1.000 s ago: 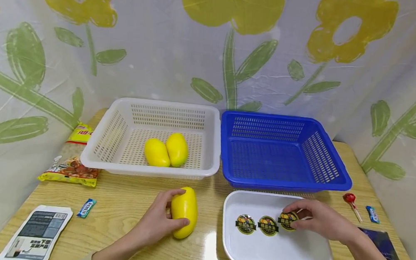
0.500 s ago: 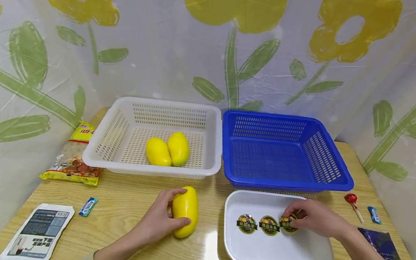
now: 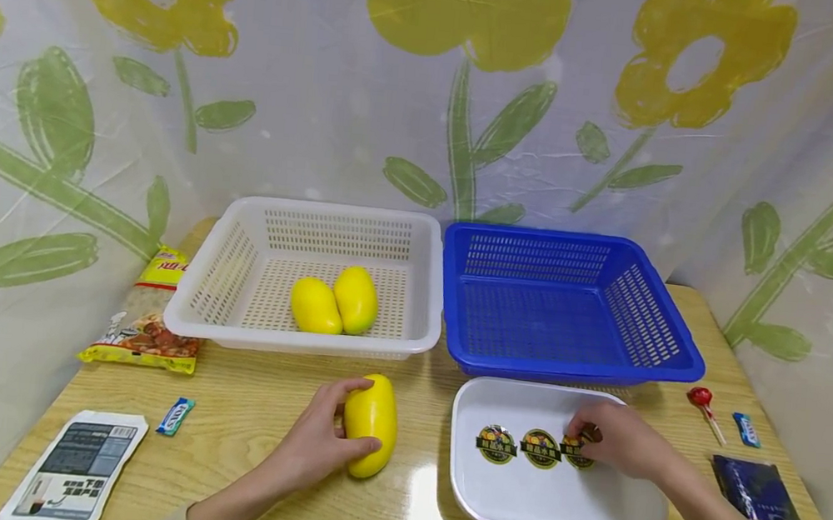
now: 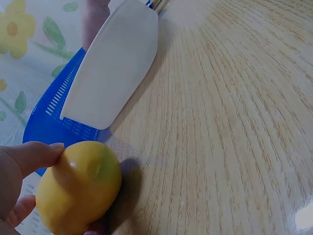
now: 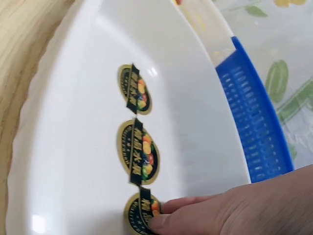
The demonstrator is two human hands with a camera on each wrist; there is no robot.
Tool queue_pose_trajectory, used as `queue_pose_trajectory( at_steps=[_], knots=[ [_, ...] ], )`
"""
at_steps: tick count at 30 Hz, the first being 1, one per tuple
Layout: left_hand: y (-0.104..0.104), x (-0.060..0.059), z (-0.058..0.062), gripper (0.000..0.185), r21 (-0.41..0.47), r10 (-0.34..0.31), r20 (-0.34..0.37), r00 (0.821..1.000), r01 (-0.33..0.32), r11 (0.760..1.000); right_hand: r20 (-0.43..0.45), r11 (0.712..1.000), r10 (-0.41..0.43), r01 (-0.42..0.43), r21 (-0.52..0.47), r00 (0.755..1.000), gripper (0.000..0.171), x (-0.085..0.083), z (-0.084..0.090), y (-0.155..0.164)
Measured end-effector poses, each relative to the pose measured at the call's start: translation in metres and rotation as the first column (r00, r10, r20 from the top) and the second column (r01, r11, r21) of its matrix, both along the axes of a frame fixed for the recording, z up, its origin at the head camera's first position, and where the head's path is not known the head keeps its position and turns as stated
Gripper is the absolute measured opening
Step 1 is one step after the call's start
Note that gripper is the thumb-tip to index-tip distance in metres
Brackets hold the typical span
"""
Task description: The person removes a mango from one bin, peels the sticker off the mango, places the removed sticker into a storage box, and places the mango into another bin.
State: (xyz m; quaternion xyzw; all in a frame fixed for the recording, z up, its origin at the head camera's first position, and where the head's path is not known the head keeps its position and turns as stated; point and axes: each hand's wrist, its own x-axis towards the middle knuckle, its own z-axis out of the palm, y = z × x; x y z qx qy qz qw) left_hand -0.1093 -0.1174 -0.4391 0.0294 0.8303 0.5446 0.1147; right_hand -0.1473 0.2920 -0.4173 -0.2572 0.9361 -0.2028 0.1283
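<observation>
On the table, my left hand (image 3: 320,431) grips a yellow mango (image 3: 373,427), thumb and fingers on its sides. The mango's rounded end, tinged green, shows in the left wrist view. Over the white tray (image 3: 551,507) my right hand (image 3: 625,439) bends its thumb and fingers onto the rightmost round fruit sticker (image 5: 139,213), holding its edge; those fingers partly cover it. Two more black-and-gold stickers, a left one (image 3: 496,444) and a middle one (image 3: 540,449), lie in line with it. Two more mangoes (image 3: 316,305) rest in the white basket (image 3: 229,331).
Behind the tray stands a blue basket (image 3: 572,369). A snack bag (image 3: 155,318), a small candy (image 3: 175,417) and a white pouch (image 3: 76,466) lie at left. At right are a lollipop (image 3: 702,400), another candy (image 3: 746,429) and a dark packet (image 3: 759,494).
The rightmost sticker, at first higher than the others, now lies nearly level with them, with my right fingers still on it. The tray has shifted slightly. My left hand and the mango stay put.
</observation>
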Motion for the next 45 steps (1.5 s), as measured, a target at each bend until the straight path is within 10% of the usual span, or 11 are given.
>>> queue_pose_trajectory(
  at_steps=[21,31,45],
  knots=[
    [0.000,0.002,-0.002,0.069,-0.001,0.005,0.000,1.000,-0.005,1.000,-0.414,0.996,-0.012,0.046,0.072,0.910,0.034,0.019,-0.017,-0.008],
    [-0.001,0.001,-0.003,0.069,0.008,0.012,-0.013,1.000,-0.012,1.000,-0.194,0.997,-0.048,0.036,-0.068,0.980,0.033,0.010,-0.018,-0.004],
    [0.000,0.001,-0.003,0.067,0.090,-0.015,-0.003,1.000,0.015,0.996,0.149,0.973,-0.031,0.063,-0.221,0.988,0.022,0.010,0.007,-0.002]
  ],
)
